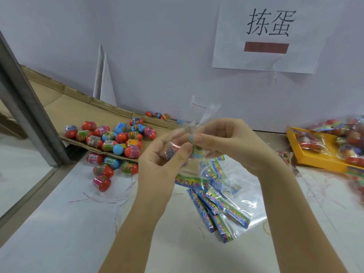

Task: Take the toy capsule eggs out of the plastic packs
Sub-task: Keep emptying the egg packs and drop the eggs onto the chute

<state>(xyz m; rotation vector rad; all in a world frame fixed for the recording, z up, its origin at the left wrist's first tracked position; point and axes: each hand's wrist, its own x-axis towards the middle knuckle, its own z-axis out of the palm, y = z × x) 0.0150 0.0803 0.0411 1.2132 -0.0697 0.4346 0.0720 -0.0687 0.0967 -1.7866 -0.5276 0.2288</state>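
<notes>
Head view: both hands are raised over the table (59, 233), close together.

- Left hand (167, 154): thumb and curled fingers pinch the lower part of a clear plastic pack (197, 123).
- Right hand (226, 140): pinches the same pack just beside the left, with the fingertips of both hands nearly touching.
- The pack's loose top sticks up above both hands.
- Capsule egg (196, 150): shows through the film just under the right fingertips. It looks green-blue but is blurred, and I can't tell how many are inside.

Around the hands:
- Loose eggs (110, 138): a pile of red and blue ones with printed bands, beyond and to the left of the left hand. Most sit on a cardboard sheet (78, 107), and a few have spilled off its near edge onto the table.
- Flat bags (216, 198): a heap of clear film with blue printed strips, on the table under the right wrist.
- Yellow tray (307, 154): well to the right of the right hand, holding filled packs (346, 138). The edge of frame is blurred there.
- Paper sign (266, 36): on the wall above the right hand.
- Grey metal post (25, 107): far left of the left hand.
</notes>
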